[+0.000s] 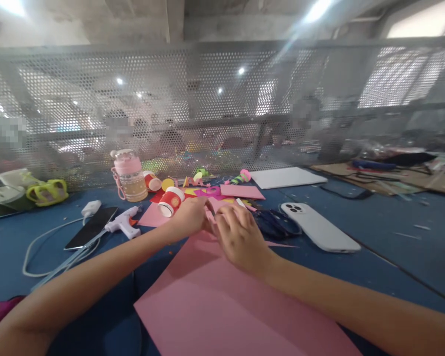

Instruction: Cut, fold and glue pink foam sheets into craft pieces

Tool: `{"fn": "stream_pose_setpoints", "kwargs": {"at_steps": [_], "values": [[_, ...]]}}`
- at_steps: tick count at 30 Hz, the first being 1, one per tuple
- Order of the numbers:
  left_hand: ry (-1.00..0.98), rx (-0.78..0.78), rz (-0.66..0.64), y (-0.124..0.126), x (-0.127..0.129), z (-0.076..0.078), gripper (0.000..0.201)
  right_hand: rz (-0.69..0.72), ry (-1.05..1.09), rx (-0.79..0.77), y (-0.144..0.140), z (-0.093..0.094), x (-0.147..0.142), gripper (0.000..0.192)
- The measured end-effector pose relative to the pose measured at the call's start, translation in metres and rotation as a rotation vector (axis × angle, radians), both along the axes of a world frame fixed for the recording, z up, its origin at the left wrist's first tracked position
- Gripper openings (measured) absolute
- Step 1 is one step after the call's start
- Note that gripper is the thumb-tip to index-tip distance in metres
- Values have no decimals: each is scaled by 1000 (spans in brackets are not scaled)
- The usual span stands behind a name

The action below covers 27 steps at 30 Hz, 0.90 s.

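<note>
The grip is 2 bare hands met at the far end of a pink sheet: the left hand (193, 216) and the right hand (243, 236), fingers curled close to each other. A sliver of pink (209, 215) shows between them, but whether either hand is clamped on it I cannot tell.

To the left, a white glue gun (123, 224) lies on the blue surface (396, 222), then a red paper cup (171, 200) rests on its side; its thin wall probably dents under a firm squeeze.

In the middle, the pink sheet (215, 301) lies nearly flat below the hands and runs out of view at the bottom. It looks light, thin and fairly stiff, likely to crease if pinched mid-panel, so its straight left edge or near-left corner seems the best hold, with flat fingers.

Just right of the right hand, a white phone (321, 228) lies camera side up, probably smooth and slippery.
</note>
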<state>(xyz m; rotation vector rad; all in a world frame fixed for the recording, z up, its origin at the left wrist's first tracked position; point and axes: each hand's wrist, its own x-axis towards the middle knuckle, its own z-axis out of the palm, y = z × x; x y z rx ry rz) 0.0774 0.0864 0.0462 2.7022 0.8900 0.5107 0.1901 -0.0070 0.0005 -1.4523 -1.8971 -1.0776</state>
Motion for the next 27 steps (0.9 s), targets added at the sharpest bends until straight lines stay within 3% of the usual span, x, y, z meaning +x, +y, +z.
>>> {"fn": "stream_pose_setpoints", "kwargs": {"at_steps": [4, 8, 11, 19, 27], "values": [[-27, 70, 13, 4, -5, 0, 23, -104, 43, -189, 21, 9, -16, 23], [-30, -27, 34, 4, -5, 3, 24, -171, 102, -342, 25, 16, -18, 25], [-36, -91, 9, 2, -2, 2, 26, -189, 105, -341, 22, 16, -12, 23], [-61, -90, -28, 2, -3, -1, 46, -66, 139, -306, 23, 12, 0, 21], [87, -189, -44, 1, -5, 14, 36, -59, 93, -243, 21, 6, -1, 21]]}}
